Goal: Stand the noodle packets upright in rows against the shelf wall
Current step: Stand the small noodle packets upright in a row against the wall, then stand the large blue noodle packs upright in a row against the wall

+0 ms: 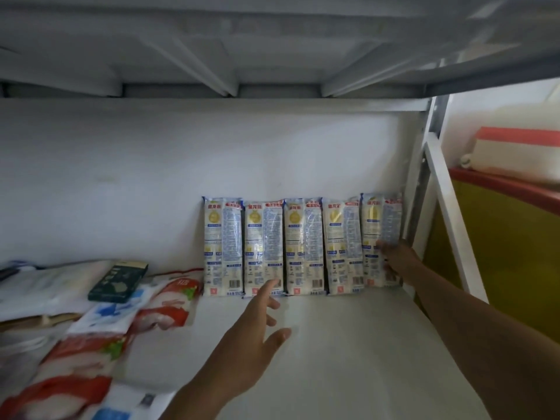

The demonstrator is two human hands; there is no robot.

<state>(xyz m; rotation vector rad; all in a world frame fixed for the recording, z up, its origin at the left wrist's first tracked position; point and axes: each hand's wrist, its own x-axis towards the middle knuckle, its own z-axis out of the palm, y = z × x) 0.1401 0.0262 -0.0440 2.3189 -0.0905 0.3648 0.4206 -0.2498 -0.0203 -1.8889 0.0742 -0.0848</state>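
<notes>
Nearest the camera: left hand [251,338] over the shelf [348,353], fingers straight and spread, holding nothing. Forefinger points at the foot of the second packet [263,237]; blur hides whether the tip touches it.

Left side: flat bags [160,310], red-and-white and blue-and-white, lying in a loose heap. Dark green box [118,281] on top of them, further back.

Further in, right: right hand [398,260] reaches to the end packet [377,219], beside the post [424,183]. Fingers appear to lie flat on the packet's lower face, pressing rather than gripping; the thumb is hidden.

Back: five noodle packets [304,247] upright in one row, side by side, backs to the wall [151,177]. End packet sits slightly higher and tilted compared with its neighbours.

Step in hand, as I judge it: settling the fifth packet and trueing the row. First row looks nearly done.

Next move likely calls for a light push at the end packet's base so it stands level, the left hand steadying the others. Tall, thin packs; one nudge could topple the lot. No more noodle packets visible to stand.
</notes>
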